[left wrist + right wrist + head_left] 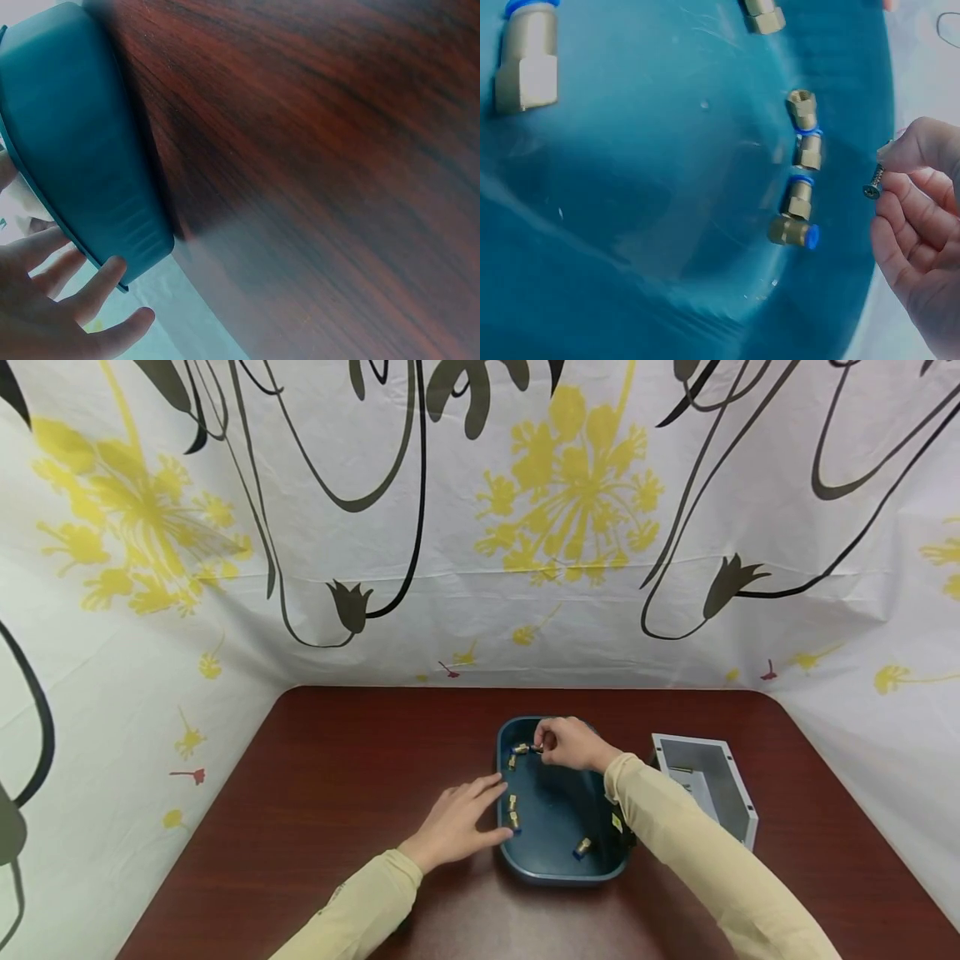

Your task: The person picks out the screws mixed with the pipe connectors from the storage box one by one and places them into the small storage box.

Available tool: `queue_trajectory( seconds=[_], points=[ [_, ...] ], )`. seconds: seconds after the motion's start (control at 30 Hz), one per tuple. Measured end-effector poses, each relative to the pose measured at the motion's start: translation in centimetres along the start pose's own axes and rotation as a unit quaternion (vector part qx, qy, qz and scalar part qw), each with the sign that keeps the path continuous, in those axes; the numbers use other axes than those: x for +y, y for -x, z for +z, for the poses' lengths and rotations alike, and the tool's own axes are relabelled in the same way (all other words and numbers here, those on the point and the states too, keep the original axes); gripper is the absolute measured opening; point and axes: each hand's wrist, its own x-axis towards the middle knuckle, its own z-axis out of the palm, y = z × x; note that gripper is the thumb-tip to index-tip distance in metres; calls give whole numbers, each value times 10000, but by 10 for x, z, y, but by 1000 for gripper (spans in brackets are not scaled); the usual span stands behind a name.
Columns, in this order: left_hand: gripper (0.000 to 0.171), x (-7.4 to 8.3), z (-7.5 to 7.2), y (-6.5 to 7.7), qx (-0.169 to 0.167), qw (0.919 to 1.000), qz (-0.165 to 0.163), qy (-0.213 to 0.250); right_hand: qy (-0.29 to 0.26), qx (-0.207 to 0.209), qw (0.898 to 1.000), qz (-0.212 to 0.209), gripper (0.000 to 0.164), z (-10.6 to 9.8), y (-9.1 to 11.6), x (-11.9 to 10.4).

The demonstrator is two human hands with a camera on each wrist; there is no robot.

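A blue-green plastic tray (pixel 555 814) stands on the table, holding several brass push-in fittings with blue collars; one fitting (pixel 582 847) lies apart near its front right. My right hand (pixel 572 745) is over the tray's far end and pinches a small screw (pixel 876 180) between thumb and fingers. In the right wrist view the screw's cross-slotted head points down. My left hand (pixel 463 822) is at the tray's left rim, its fingers spread. From the left wrist view, those fingers (pixel 96 289) lie along the rim, without curling round anything.
To the right of the tray stands a grey open box (pixel 738 781), partly hidden by my right sleeve (pixel 697 839); small things inside are unclear. The dark red-brown table (pixel 360 777) extends left of the tray. A patterned white cloth (pixel 450 543) hangs behind it.
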Motion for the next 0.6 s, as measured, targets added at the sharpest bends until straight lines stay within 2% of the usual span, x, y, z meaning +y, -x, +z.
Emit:
queue_trajectory(
  seconds=[0.2, 0.6],
  points=[
    [67, 1, -1, 0, 1, 10000, -4, 50, -165, -1, 9999, 34, 12, -14, 8, -1],
    [66, 3, -2, 1, 43, 10000, -12, 51, -82, 211, 9996, 139, 12, -42, 31, 0]
  ],
)
